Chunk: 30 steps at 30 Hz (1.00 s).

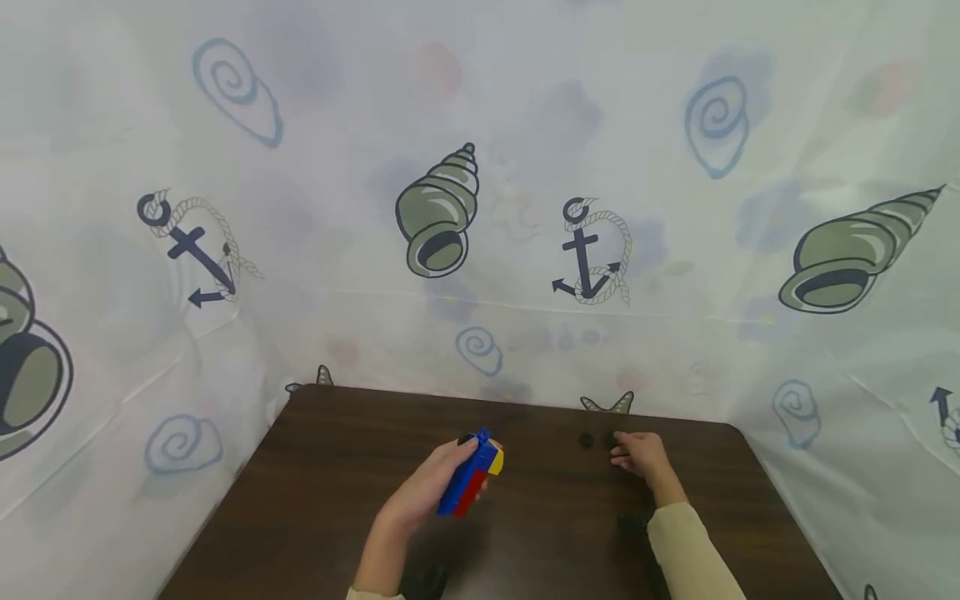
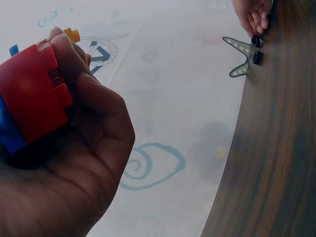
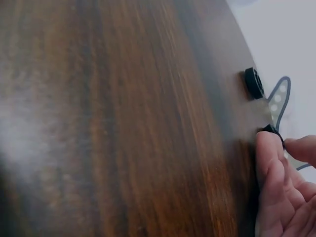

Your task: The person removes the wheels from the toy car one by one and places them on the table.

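Observation:
My left hand [image 1: 423, 483] grips a small build of toy building blocks [image 1: 468, 482], blue, red and yellow, above the middle of the table. In the left wrist view its red block [image 2: 32, 91] faces the camera, with fingers curled round it. A dark round part shows beside the thumb in the head view. At the far right of the table, my right hand [image 1: 641, 454] has thumb and finger at a small black wheel [image 3: 270, 129], pinching it. Just left of that, a second black wheel [image 1: 587, 440] lies on the tabletop, apart from the hand.
The dark wood-grain table [image 1: 330, 467] ends at a white patterned cloth [image 1: 517, 208] hanging behind it and along both sides. Both wheels are close to the far edge. Dark gear [image 1: 633, 525] sits by the right wrist.

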Tool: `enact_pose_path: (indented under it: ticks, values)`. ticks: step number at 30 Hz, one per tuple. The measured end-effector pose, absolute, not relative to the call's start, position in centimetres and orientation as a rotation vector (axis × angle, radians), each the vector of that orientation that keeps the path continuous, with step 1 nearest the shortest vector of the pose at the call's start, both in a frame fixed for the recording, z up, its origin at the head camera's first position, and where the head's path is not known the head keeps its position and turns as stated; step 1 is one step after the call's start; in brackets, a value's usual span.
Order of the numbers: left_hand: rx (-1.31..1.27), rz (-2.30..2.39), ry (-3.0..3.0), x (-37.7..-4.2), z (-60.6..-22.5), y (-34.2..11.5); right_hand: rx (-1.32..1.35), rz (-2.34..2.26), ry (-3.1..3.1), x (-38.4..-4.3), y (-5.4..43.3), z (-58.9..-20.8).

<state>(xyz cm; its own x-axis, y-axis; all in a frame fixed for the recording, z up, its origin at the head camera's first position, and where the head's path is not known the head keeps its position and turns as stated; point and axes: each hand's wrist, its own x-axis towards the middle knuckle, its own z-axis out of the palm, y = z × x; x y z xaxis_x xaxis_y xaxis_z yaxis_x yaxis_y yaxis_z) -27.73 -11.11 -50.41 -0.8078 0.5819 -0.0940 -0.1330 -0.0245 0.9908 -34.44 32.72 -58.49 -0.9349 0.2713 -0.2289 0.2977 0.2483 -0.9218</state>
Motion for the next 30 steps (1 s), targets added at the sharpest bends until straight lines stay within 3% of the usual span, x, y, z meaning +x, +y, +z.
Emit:
enact_pose_path:
  ticks: [30]
  values:
    - [0.419, 1.962, 1.849, -27.0, -49.5, -11.9, 0.656, -1.913, 2.416, -33.5, 32.7, -58.7]
